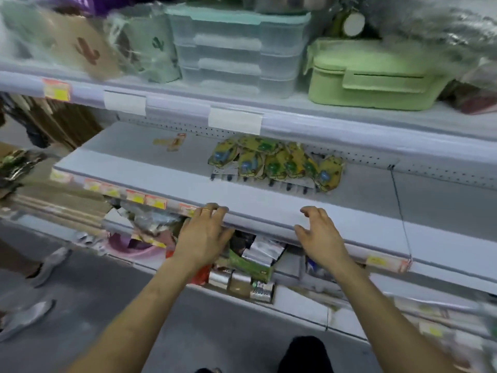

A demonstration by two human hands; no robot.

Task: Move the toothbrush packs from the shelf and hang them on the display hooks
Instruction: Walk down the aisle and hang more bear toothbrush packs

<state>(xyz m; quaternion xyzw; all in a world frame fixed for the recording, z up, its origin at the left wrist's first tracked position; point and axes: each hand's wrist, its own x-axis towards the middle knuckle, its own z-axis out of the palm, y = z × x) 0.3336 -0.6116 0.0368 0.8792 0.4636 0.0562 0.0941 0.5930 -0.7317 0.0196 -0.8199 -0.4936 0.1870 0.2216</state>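
On the middle shelf [161, 168], close to the perforated back panel [443, 172], the toothbrush packs [277, 162] were found lying in a loose, overlapping heap and not hung. No display hook could be made out with certainty, though small dark tips showed beneath the heap. The left hand [203, 234] was laid with its fingertips on the shelf's front lip, loosely curled and holding nothing. The right hand [320, 232] was held near it over the same lip, likewise relaxed and empty, and whether it touched the shelf could not be told. Both were judged to be placed for a forward reach to the packs, which lay well apart from them. A small yellow-orange item [172, 141] lay alone to the left of the heap.
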